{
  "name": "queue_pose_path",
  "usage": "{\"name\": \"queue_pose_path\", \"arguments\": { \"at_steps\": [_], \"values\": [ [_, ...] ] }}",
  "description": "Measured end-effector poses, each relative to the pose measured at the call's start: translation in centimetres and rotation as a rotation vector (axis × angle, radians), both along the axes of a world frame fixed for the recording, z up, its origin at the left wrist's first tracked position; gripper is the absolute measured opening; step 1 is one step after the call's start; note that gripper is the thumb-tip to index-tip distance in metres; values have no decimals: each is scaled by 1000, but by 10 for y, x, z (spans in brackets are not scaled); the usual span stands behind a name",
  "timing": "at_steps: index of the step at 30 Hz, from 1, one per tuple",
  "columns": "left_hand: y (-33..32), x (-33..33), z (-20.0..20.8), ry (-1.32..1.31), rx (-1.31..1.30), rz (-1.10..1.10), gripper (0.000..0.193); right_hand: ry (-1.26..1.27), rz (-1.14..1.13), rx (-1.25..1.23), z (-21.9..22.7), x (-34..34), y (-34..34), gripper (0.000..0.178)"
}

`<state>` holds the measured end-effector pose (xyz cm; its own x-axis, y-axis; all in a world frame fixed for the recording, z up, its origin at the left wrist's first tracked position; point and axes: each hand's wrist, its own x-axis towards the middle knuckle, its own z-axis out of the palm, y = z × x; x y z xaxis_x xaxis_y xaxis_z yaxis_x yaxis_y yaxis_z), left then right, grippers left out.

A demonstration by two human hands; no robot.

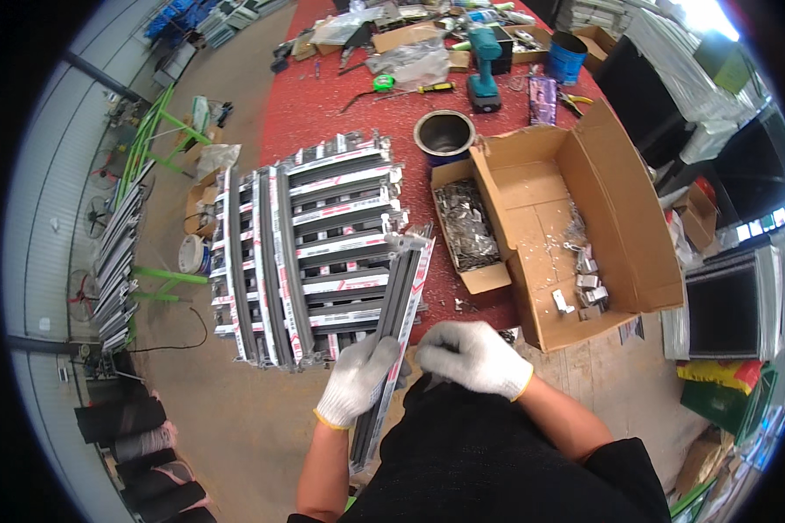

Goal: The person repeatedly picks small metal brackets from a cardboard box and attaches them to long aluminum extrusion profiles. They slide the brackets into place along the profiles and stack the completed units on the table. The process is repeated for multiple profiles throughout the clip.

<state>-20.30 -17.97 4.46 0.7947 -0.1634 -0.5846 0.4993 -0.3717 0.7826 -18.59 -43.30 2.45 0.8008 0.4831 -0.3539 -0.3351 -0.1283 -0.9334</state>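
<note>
My left hand (355,381), in a white knitted glove, is wrapped round a grey metal profile (396,305) with red-and-white film. The profile slants across the table's near edge, its far end over the stacked profiles. My right hand (478,357), gloved too, is close to my body, right of the profile and apart from it. Its fingers are curled in; anything inside them is hidden. On the left of the table lies a crisscross stack of similar profiles (340,234). Several small metal corner pieces (588,282) lie inside the large cardboard box (638,218) at the right.
A smaller carton (495,277) of small metal parts sits against the large box. Behind it stands a metal pot (445,133). A teal cordless drill (485,74), a green tape measure (383,83) and a blue can (567,57) are farther back on the red table (323,109).
</note>
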Motion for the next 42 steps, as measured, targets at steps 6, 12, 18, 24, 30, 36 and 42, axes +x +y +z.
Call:
{"name": "queue_pose_path", "arguments": {
  "at_steps": [6, 12, 18, 24, 30, 36, 42],
  "values": [
    [3, 43, 6, -195, 115, -3, 70, -294, 89, -182, -5, -4, 53, 45],
    [14, 83, -13, 80, -374, 503, 53, -295, -43, -276, 2, 25, 93, 65],
    [52, 84, -6, -313, -84, 505, 69, -414, -71, -414, -6, 79, 120, 58],
    [96, 35, 15, -431, -114, 747, 63, -535, -46, -510, -18, 141, 152, 59],
    [117, -15, 4, -447, -54, 872, 56, -475, 67, -586, -15, 166, 169, 55],
    [125, -41, -20, -439, -93, 922, 54, -464, 75, -602, -24, 181, 189, 49],
    [136, -39, -28, -376, -77, 835, 75, -587, 60, -605, -54, 195, 208, 60]
  ]
}}
